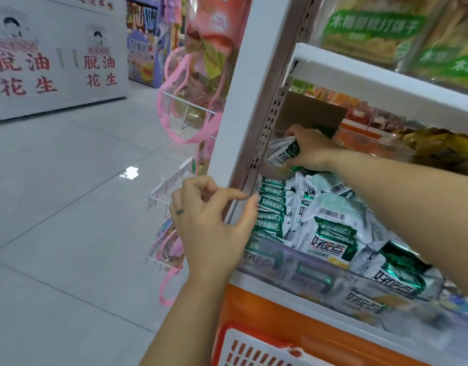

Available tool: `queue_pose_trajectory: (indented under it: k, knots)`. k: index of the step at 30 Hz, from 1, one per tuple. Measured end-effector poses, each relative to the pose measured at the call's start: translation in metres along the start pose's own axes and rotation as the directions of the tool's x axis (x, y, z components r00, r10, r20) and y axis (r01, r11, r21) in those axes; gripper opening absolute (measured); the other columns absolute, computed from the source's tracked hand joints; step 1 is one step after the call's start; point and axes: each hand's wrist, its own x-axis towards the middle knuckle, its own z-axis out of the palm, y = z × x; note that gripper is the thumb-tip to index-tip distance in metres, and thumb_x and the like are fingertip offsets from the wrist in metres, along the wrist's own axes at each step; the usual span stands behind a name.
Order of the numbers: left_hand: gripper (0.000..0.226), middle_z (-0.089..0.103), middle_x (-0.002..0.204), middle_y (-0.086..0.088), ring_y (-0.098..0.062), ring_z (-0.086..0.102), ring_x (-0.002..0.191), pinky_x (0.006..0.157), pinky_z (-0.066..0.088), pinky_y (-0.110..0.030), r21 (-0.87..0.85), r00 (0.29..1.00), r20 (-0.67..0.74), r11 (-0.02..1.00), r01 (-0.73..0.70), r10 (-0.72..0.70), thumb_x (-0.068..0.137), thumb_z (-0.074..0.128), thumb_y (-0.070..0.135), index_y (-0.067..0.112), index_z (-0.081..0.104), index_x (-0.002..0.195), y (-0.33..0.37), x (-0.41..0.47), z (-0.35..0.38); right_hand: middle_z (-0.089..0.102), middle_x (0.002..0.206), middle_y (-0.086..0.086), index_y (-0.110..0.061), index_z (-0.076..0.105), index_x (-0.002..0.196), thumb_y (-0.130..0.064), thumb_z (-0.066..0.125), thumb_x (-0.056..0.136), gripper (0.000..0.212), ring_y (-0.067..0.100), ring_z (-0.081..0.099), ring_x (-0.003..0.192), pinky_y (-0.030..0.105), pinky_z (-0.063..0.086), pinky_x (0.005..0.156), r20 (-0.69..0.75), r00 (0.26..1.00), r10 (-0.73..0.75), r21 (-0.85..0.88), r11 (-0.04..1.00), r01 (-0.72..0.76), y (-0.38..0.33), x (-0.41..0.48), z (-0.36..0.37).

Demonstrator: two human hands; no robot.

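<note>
Packets in green and white fill this shelf (306, 276), and I am putting them in order. My right hand (310, 151) is far back in the left corner. Its fingers are curled tight round one packet (283, 151) and grip it from above. The packet hangs tilted, with its long side pointing down and to the left, toward the post (264, 128) of the shelf.

Right under it is the row (271, 207). The packets in the row stand on their edges, one behind the other, along the left wall. The row runs from the front of the shelf to the back. So the packet I hold is above the back end of the row, and I think it has to go down there and stand on its edge like the others.

My left hand (211, 223) is at the front, just beside the row. It holds nothing. Its fingers are loosely bent, and the thumb and first finger reach out to the packets. I cannot tell if the thumb touches them.

My right hand is the one nearer to the back end, so it should do the placing. My left hand can keep the row from tipping.

To the right lies a loose pile (333, 233) of the same packets. A brown box (309, 112) stands behind my right hand. An orange basket (254, 344) is down below.
</note>
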Motion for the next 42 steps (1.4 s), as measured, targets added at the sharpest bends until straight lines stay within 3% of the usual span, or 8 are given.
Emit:
queue_pose_trajectory:
  k: [5,10,15,20,28,31,34,42]
  knots:
    - [0.023,0.042,0.087,0.003,-0.015,0.038,0.089,0.089,0.019,-0.007,-0.006,0.999,-0.012,0.999,-0.031,0.031,0.075,0.067,0.041,0.019,0.073,0.074,-0.002,0.002,0.000,0.048,0.138,0.011,-0.011,0.035,0.141,-0.020,0.078,0.076,0.078,0.024,0.056,0.109,0.029,0.045,0.083,0.171,0.985,-0.033,-0.162,0.985,0.061,-0.002,0.015,0.006]
    - [0.024,0.041,0.087,0.004,-0.012,0.035,0.091,0.084,0.026,-0.012,-0.010,0.999,-0.008,0.999,-0.044,0.044,0.074,0.067,0.043,0.020,0.072,0.075,-0.005,0.002,0.001,0.053,0.131,0.009,-0.009,0.035,0.142,-0.030,0.072,0.082,0.073,0.016,0.055,0.087,0.025,0.045,0.074,0.241,0.970,-0.027,-0.285,0.954,0.098,-0.002,0.028,0.020]
    - [0.025,0.039,0.088,0.005,-0.013,0.036,0.090,0.084,0.026,-0.011,0.008,0.997,-0.006,0.997,-0.075,0.075,0.074,0.068,0.043,0.019,0.072,0.076,-0.006,0.003,0.001,0.044,0.141,0.007,-0.015,0.036,0.143,-0.028,0.075,0.079,0.076,0.018,0.059,0.093,0.028,0.050,0.080,0.204,0.979,-0.021,-0.057,0.998,0.033,0.005,0.027,0.021]
    - [0.024,0.039,0.088,0.003,-0.010,0.034,0.090,0.083,0.027,-0.012,0.006,0.998,-0.007,0.998,-0.068,0.068,0.074,0.069,0.042,0.019,0.072,0.077,-0.007,0.002,0.002,0.063,0.116,0.006,-0.010,0.063,0.114,-0.020,0.069,0.085,0.031,0.019,0.061,0.095,0.028,0.049,0.080,0.112,0.993,-0.029,-0.090,0.995,0.039,0.019,0.025,0.021]
    - [0.025,0.038,0.088,0.006,-0.009,0.033,0.090,0.081,0.030,-0.017,0.000,0.998,-0.002,0.998,-0.066,0.066,0.075,0.069,0.042,0.018,0.072,0.077,-0.008,0.002,0.002,0.062,0.123,-0.001,-0.026,0.059,0.127,-0.010,0.045,0.097,0.037,0.026,0.063,0.102,0.030,0.049,0.071,0.423,0.906,0.023,-0.337,0.932,0.133,0.010,0.032,0.021]
    - [0.025,0.038,0.087,0.005,-0.009,0.033,0.090,0.080,0.031,-0.018,0.002,0.998,-0.005,0.998,-0.064,0.064,0.075,0.068,0.042,0.018,0.071,0.076,-0.008,0.002,0.003,0.061,0.128,0.004,-0.018,0.060,0.127,-0.004,0.042,0.097,0.037,0.022,0.060,0.108,0.033,0.048,0.093,0.323,0.945,-0.046,-0.238,0.963,0.129,0.005,0.025,0.011]
    - [0.026,0.038,0.088,0.006,-0.007,0.033,0.090,0.080,0.032,-0.020,0.010,0.999,0.012,0.999,-0.032,0.032,0.076,0.067,0.044,0.018,0.071,0.076,-0.005,0.002,0.001,0.056,0.134,0.002,-0.013,0.060,0.127,-0.010,0.046,0.098,0.032,0.014,0.052,0.118,0.019,0.032,0.092,0.183,0.977,-0.112,-0.126,0.983,0.136,-0.003,0.008,-0.008]
    - [0.013,0.040,0.095,0.006,-0.016,0.042,0.100,0.092,0.031,-0.031,0.174,0.955,0.236,0.974,0.142,-0.181,0.080,0.069,0.042,0.029,0.066,0.081,0.027,0.009,-0.023,0.058,0.130,-0.008,-0.024,0.058,0.128,-0.038,0.056,0.093,0.038,0.005,0.055,0.107,0.017,0.038,0.088,0.102,0.980,-0.173,-0.029,0.984,0.177,0.004,-0.122,-0.046]
